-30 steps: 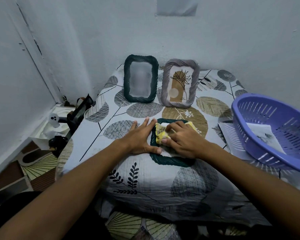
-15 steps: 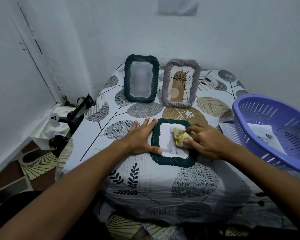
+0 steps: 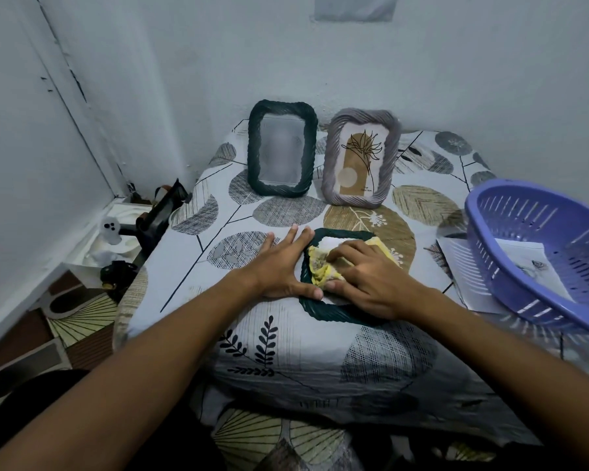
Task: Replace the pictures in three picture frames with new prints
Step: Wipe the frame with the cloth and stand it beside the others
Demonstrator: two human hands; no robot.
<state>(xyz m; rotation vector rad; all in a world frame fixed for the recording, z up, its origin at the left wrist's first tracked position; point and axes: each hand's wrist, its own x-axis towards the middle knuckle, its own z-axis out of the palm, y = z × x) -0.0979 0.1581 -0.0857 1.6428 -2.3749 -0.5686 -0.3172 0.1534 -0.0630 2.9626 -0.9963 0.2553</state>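
Note:
A dark green rope-edged picture frame [image 3: 334,312] lies flat on the covered table in front of me. My left hand [image 3: 279,266] rests flat against its left edge, fingers spread, holding it still. My right hand [image 3: 368,280] presses a crumpled yellow cloth [image 3: 320,268] onto the left part of the frame's glass. Two more frames stand upright against the back wall: a dark green one [image 3: 281,153] with a blurred picture and a grey one [image 3: 361,158] with a tan plant print.
A purple slotted basket [image 3: 538,253] sits at the right with a print [image 3: 524,263] inside; white paper sheets [image 3: 463,266] lie under it. The table has a leaf-patterned cover [image 3: 286,351]. A black stand and a white box [image 3: 116,232] crowd the floor at left.
My right hand has slid the yellow cloth from the frame's right side back to its left side. The left hand has stayed in place.

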